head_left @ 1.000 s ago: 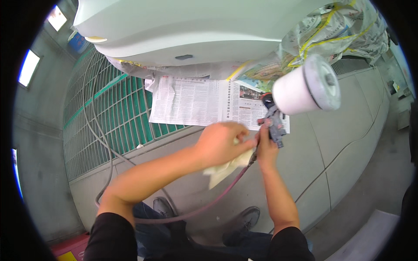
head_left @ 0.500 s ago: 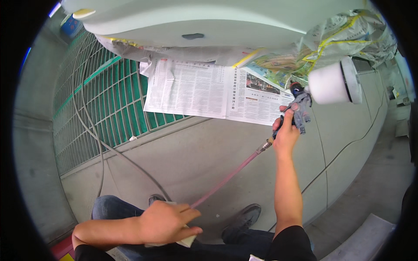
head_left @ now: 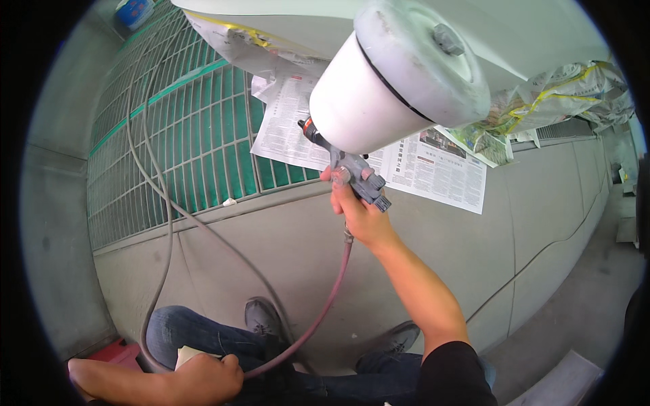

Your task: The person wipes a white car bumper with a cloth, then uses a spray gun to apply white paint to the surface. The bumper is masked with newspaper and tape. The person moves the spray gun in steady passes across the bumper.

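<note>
My right hand (head_left: 362, 216) grips the spray gun (head_left: 352, 174), its white cup (head_left: 379, 91) tilted, in front of the newspaper (head_left: 440, 174); down low, my left hand (head_left: 211, 380) curls round a pale cloth (head_left: 189, 355), reddish hose (head_left: 335, 291) alongside.

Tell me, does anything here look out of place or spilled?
One small thing: a white scrap lies at the edge of the floor grate, like stray litter. Otherwise nothing stands out: the right hand grips the spray gun, and no spill shows.

A black sleeve (head_left: 456, 376) (short), blue jeans (head_left: 203, 331), dark shoes (head_left: 263, 317) show.
</note>
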`<state>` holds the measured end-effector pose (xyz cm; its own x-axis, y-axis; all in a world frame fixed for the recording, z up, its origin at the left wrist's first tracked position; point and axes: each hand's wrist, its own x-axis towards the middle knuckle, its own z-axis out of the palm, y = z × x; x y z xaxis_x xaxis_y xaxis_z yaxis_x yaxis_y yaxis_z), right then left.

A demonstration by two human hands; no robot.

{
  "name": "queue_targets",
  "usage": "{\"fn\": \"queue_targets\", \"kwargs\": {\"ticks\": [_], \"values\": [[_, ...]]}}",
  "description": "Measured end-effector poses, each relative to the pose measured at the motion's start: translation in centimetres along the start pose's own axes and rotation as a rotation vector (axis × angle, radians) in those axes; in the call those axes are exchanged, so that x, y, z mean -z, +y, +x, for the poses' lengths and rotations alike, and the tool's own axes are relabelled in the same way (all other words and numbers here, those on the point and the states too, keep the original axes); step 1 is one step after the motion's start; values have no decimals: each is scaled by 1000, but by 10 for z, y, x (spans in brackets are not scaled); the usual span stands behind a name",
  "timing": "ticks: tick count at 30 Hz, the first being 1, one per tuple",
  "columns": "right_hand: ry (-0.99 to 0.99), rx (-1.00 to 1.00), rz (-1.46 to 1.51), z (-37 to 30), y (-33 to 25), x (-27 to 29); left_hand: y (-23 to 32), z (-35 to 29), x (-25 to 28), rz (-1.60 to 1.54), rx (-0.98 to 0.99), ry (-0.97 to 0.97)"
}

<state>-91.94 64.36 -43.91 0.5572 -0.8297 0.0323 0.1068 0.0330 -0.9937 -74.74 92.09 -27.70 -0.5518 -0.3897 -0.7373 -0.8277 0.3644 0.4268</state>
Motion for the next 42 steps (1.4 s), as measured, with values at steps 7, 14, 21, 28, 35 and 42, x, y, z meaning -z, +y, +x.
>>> {"fn": "queue_targets", "kwargs": {"ticks": [7, 14, 21, 28, 35, 42], "values": [[293, 111, -206, 1, 7, 33, 4, -6, 4, 132, 83, 151], [523, 118, -375, -30, 0, 136, -30, 7, 75, 419, 591, 349], [815, 220, -472, -47, 0, 252, 13, 78, 92, 308, 470, 479], [995, 130, -495, -52, -14, 274, 18, 117, 81, 278, 238, 396], [601, 130, -394, -40, -20, 137, -8, 111, 47, 160, -25, 201], [257, 217, -362, -13, -12, 8, -31, 97, 37, 36, -90, 82]]}}
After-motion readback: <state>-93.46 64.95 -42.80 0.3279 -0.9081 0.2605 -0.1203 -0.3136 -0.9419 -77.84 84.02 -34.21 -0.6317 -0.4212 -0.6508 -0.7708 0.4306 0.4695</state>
